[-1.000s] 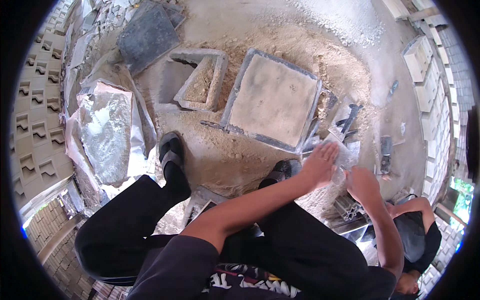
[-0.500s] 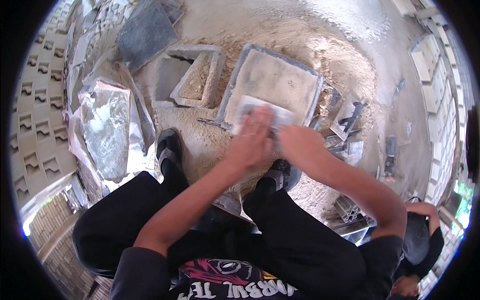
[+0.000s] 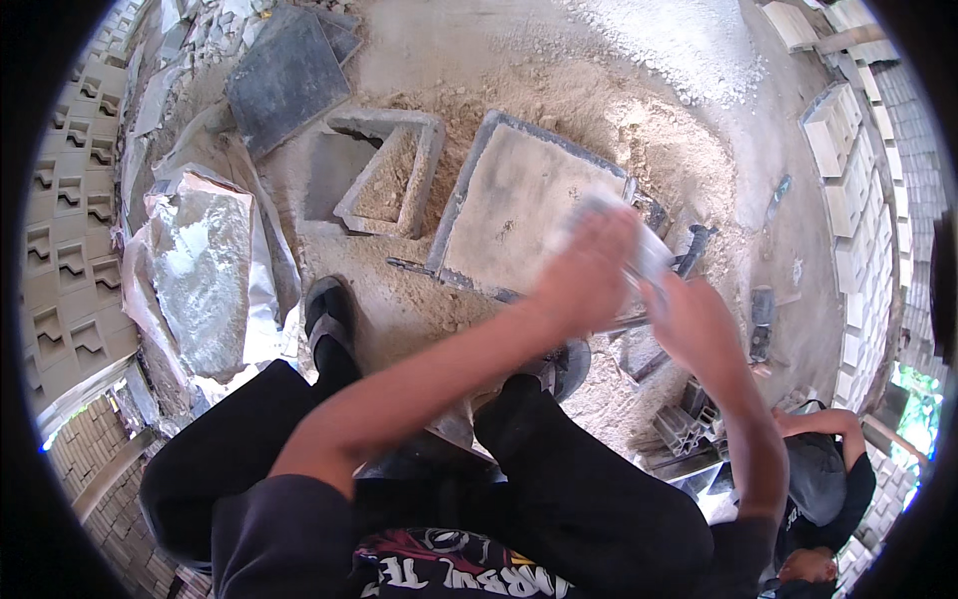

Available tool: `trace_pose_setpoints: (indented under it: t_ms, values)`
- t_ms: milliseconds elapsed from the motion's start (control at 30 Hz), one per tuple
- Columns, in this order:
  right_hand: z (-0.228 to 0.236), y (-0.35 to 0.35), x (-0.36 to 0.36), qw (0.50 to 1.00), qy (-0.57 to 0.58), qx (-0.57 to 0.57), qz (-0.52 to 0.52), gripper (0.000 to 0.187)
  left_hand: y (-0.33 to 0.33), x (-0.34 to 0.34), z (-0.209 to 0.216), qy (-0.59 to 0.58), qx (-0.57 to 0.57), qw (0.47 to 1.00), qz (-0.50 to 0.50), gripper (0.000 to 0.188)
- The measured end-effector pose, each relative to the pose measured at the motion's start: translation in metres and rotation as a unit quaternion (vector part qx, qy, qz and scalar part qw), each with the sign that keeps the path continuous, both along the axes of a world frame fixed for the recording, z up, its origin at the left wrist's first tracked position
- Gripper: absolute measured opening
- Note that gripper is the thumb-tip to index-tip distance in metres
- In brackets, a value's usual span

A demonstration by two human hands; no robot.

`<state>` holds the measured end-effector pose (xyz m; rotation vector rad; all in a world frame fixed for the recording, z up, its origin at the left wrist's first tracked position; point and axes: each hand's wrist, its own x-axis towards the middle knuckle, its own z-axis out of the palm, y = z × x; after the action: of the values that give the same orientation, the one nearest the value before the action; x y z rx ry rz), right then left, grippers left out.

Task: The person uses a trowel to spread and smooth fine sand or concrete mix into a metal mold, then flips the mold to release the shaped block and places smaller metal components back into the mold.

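Both hands out front, right of the body's midline, at the near right side of a square mould (image 3: 559, 146). Mould sits on the floor, filled close to its rim with sandy tan material (image 3: 504, 205); surface mostly smooth, a few small dark marks.

Pale flat trowel (image 3: 654, 254) overlaps the mould's right edge. Blurred; cannot tell whether its blade touches the fill. It lies beneath the left hand's fingers and just ahead of the right hand, between the two.

Left hand (image 3: 596, 268): fingers look extended, laid over the blade rather than wrapped round it. Motion blur hides finer detail. Right hand (image 3: 693, 317): curled closed at the trowel's near end, gripping it; the handle itself is hidden in the fist.

Just right of the mould, near the trowel: a black-handled tool (image 3: 696, 250), lying on the floor. Farther right, well apart, a dark block-like object (image 3: 761, 324).

Left of the mould: grey trough (image 3: 427, 178), some of the same tan stuff inside. Beyond it, dark square slab (image 3: 287, 82). Farther left, opened sack (image 3: 205, 275) with grey-white powder. White heap (image 3: 679, 45) at the far right. Co-worker (image 3: 826, 474) at lower right, one arm bent.
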<state>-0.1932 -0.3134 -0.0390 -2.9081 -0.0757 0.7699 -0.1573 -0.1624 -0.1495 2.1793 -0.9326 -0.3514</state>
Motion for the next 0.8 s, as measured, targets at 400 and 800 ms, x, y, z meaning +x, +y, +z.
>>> trace_pose_setpoints:
  t_ms: [400,800]
  values:
    - [-0.035,-0.012,-0.022,0.994,0.086,-0.055,-0.033,0.033,-0.026,-0.026,-0.040,0.023,0.012,0.999,-0.035,0.075]
    - [0.004,0.012,0.057,0.997,0.062,-0.022,-0.049,0.020,0.014,0.069,0.010,0.018,0.030,0.999,-0.019,0.067]
